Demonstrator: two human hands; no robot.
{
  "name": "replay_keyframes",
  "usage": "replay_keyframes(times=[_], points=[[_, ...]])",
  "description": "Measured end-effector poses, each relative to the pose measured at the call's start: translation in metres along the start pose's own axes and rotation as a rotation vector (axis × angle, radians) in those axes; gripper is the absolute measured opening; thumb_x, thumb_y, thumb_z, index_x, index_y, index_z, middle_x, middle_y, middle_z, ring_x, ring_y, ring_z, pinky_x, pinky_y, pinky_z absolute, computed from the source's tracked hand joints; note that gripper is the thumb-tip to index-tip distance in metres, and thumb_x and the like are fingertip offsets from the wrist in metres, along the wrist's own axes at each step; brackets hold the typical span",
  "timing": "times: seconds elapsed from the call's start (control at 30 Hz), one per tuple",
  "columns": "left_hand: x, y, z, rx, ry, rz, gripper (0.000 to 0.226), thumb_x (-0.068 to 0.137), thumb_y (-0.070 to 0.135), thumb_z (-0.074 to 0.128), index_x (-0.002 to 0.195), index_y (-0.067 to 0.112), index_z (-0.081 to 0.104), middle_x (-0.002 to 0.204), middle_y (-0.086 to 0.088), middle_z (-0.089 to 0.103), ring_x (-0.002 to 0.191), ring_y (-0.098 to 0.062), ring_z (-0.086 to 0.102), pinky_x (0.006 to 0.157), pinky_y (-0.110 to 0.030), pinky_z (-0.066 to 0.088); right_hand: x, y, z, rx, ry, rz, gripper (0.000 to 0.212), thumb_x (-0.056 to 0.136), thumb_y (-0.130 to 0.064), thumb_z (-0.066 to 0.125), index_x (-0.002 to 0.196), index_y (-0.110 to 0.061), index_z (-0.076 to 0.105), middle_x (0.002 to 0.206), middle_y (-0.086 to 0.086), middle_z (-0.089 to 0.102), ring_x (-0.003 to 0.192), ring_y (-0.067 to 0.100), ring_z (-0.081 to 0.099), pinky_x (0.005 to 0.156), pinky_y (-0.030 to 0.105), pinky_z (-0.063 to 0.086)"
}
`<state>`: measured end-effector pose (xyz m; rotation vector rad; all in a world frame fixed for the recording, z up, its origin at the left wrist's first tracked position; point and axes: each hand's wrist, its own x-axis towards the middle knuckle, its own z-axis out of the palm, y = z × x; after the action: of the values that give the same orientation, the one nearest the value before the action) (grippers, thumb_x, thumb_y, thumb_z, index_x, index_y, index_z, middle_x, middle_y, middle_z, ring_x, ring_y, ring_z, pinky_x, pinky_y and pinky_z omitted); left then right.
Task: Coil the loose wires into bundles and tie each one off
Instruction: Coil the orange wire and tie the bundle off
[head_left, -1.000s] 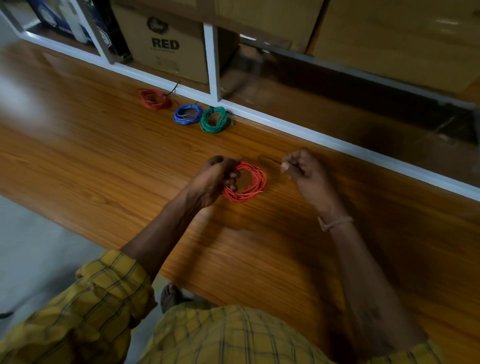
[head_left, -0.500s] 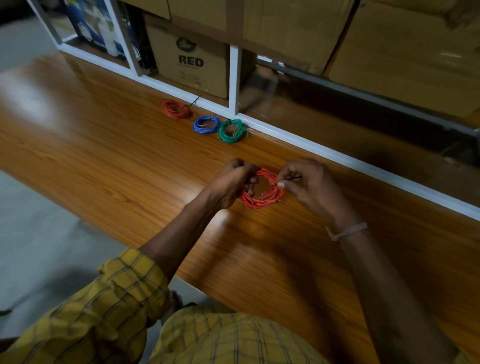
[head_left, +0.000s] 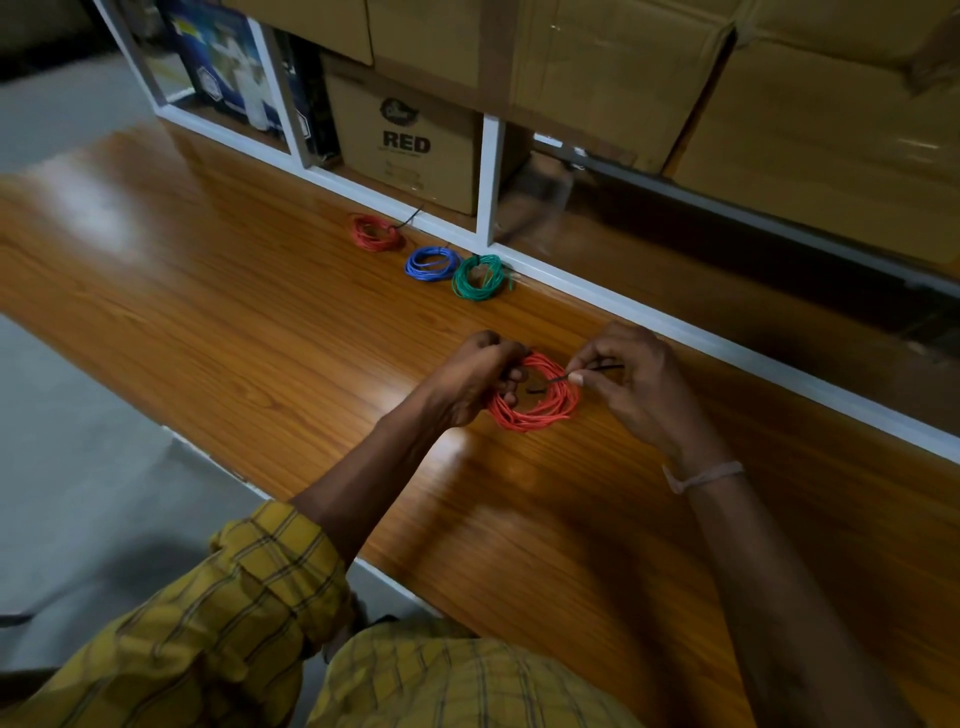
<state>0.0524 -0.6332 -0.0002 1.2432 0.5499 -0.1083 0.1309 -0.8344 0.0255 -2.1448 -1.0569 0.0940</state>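
1. Nearest in, the left hand (head_left: 475, 382) grips the left side of the orange-red coil of thin wire (head_left: 537, 397), fingers curled round the loops, likely to stop them springing apart on the glossy brown wooden counter (head_left: 260, 338).
2. The right hand (head_left: 626, 379) pinches a thin black tie strip (head_left: 576, 375) laid across the coil's right edge, so tying off looks under way.
3. Further back, three finished-looking bundles sit near the white shelf frame (head_left: 597, 304): green wire coil (head_left: 479, 278), blue wire coil (head_left: 432, 263), small red wire coil (head_left: 375, 234).
4. Beyond that, the shelf bay holds a cardboard box printed RED (head_left: 405, 140); its contents are hidden.
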Motion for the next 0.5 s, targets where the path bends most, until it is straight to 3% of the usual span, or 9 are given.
replay_keyframes(times=[0.1,0.23,0.37,0.5], points=[[-0.002,0.001,0.003,0.001,-0.004,-0.002,0.011,0.108,0.014,0.056,0.115,0.006,0.053,0.069,-0.003,0.054,0.054,-0.012,0.049,0.045,-0.024,0.05,-0.001,0.002,0.011,-0.106,0.045,-0.017,0.01,0.083,-0.02,0.079,0.083,-0.026,0.071,0.089,-0.013,0.062,0.096,0.018,0.057,0.084,0.05,0.047],[-0.002,0.002,0.004,-0.016,-0.016,-0.008,0.01,0.109,0.015,0.056,0.113,0.006,0.055,0.069,-0.002,0.054,0.052,-0.011,0.047,0.046,-0.023,0.051,-0.004,-0.007,0.022,-0.329,0.114,-0.054,0.009,0.085,-0.018,0.076,0.088,-0.024,0.07,0.093,-0.007,0.063,0.099,0.021,0.054,0.084,0.038,0.033],[-0.003,0.001,0.009,-0.084,-0.079,-0.059,0.025,0.111,0.017,0.048,0.092,0.01,0.062,0.062,0.003,0.042,0.046,-0.008,0.035,0.048,-0.023,0.044,-0.012,-0.013,0.031,-0.558,0.208,-0.174,0.003,0.091,-0.019,0.068,0.093,-0.019,0.07,0.094,0.0,0.064,0.094,0.024,0.054,0.081,0.039,0.036],[-0.006,0.002,0.007,-0.118,-0.155,-0.136,0.026,0.111,0.018,0.041,0.093,0.013,0.058,0.061,0.006,0.036,0.044,-0.005,0.028,0.056,-0.023,0.038,-0.018,-0.01,0.035,-0.618,0.276,-0.233,0.007,0.096,-0.02,0.065,0.097,-0.016,0.071,0.096,0.004,0.065,0.094,0.027,0.057,0.081,0.042,0.039]])
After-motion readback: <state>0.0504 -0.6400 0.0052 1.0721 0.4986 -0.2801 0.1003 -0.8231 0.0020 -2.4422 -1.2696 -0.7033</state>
